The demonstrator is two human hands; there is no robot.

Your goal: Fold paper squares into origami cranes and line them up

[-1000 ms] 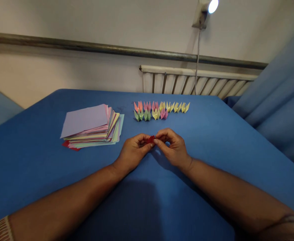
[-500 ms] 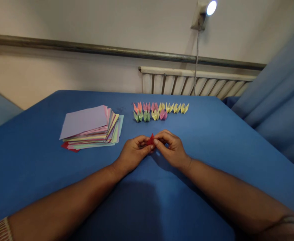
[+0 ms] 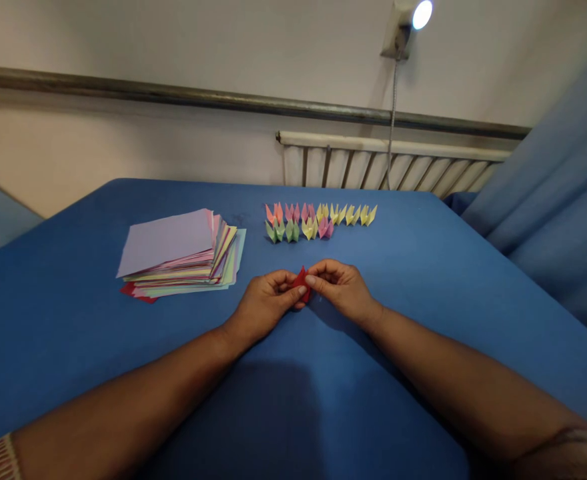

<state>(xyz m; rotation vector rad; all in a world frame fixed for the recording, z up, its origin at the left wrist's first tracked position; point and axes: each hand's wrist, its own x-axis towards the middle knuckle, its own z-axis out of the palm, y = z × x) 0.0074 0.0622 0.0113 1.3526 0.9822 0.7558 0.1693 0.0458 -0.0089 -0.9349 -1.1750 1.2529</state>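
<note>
Left hand [image 3: 263, 301] and right hand [image 3: 342, 291] both pinch a small folded red paper piece [image 3: 301, 278] between them — apparently for steadiness (it's partly covered). Ten o'clock: a rectangular multicoloured paper stack [image 3: 168, 243]. Twelve: small folded colourful paper figures [image 3: 309, 229], presumably lined up clear of the hands.

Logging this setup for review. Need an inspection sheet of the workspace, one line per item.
Surface: blue table, shadowed on the near side.
Job's things: folded red paper; folded paper shapes in two rows beyond it.
Clutter: paper stack with uneven edges, at left.
Hands: left hand and right hand both pinch the red paper.
Cables: one cord, hanging in front of the radiator; lower end hidden.
Surroundings: wall pipe, bright light, curtain at right.
</note>
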